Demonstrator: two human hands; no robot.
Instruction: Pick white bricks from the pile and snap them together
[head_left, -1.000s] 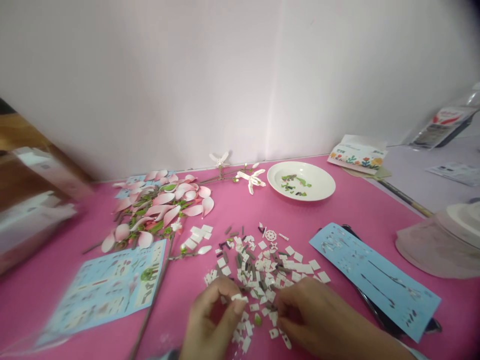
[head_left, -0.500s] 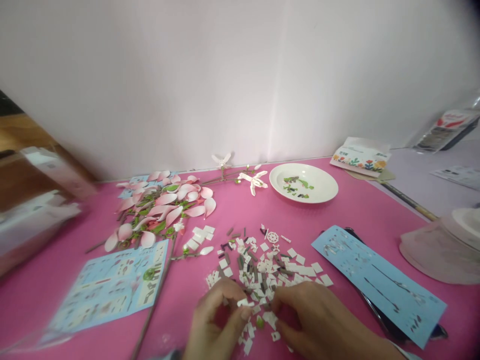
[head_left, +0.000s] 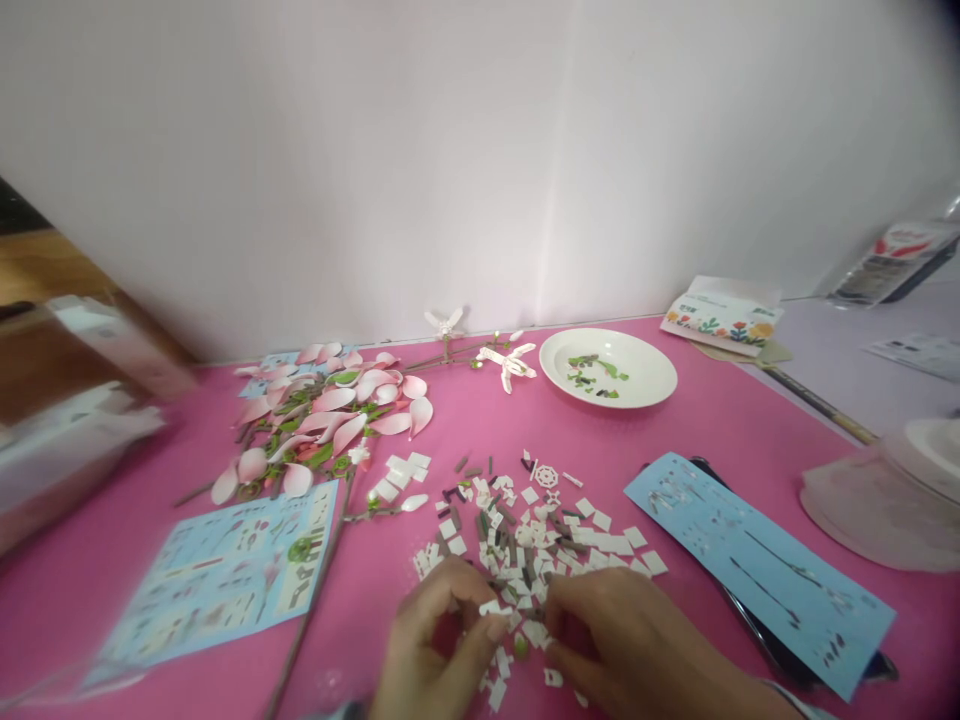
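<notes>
My left hand (head_left: 442, 640) pinches a small white building piece (head_left: 495, 608) between thumb and forefinger, just above the near side of a loose pile of pieces (head_left: 517, 520). Beside it my right hand (head_left: 622, 635) reaches into the same pile. Its thumb and fingers are curled together by a white flat piece (head_left: 534, 632), and whether they grip anything is hidden. White tiles, dark grey-brown bars and a green oval piece (head_left: 520, 646) lie around both hands.
Pink-white petals (head_left: 330, 400) heap at the left, above a blue instruction sheet (head_left: 225, 570) and a long brown stem (head_left: 311, 610). A white plate (head_left: 652, 370) holds green parts. At the right, a blue card (head_left: 757, 560) covers a dark flat device; beyond stands a translucent tub (head_left: 885, 510).
Both hands stay almost in place. The white piece in my left hand is still pinched, and my right fingers have shifted slightly over the pile. The view has moved a little.
</notes>
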